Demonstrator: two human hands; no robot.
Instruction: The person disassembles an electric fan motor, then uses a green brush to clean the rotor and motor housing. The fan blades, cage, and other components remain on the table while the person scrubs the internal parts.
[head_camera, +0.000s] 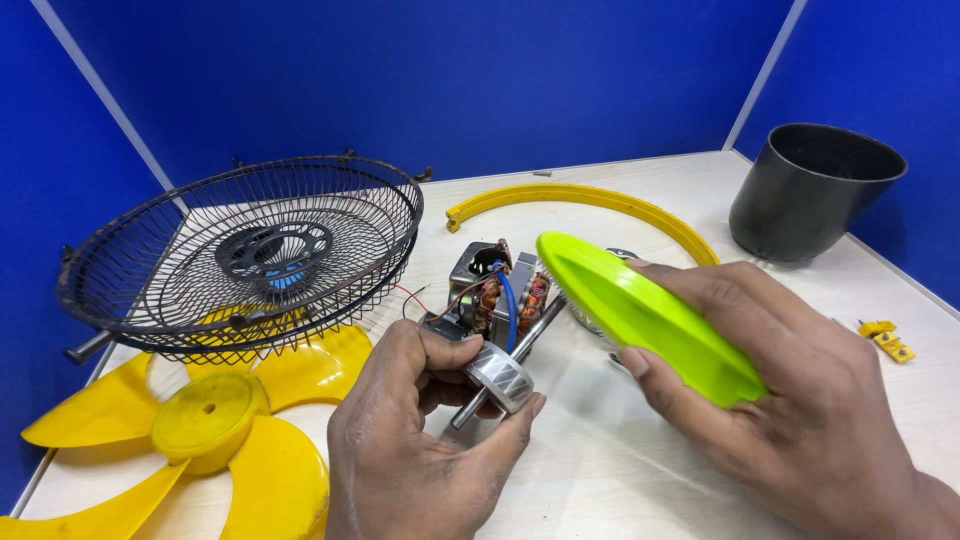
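Pinching rotor (500, 378) with left hand (420, 450) fingers closed; dense, smooth, hold shaft. Right hand (800, 400) grips green brush (640, 312), probably light, rigid.

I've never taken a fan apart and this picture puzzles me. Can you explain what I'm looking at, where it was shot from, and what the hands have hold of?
The picture comes from a camera on a person's head, looking down at their bare hands over a pale table with blue walls behind. The left hand grips a metal rotor on its shaft, beside a small electric motor with copper windings. The right hand holds a bright green brush. Around them lie a black wire fan guard, a yellow fan blade, a yellow curved rim strip, a dark grey tube and a small yellow clip.
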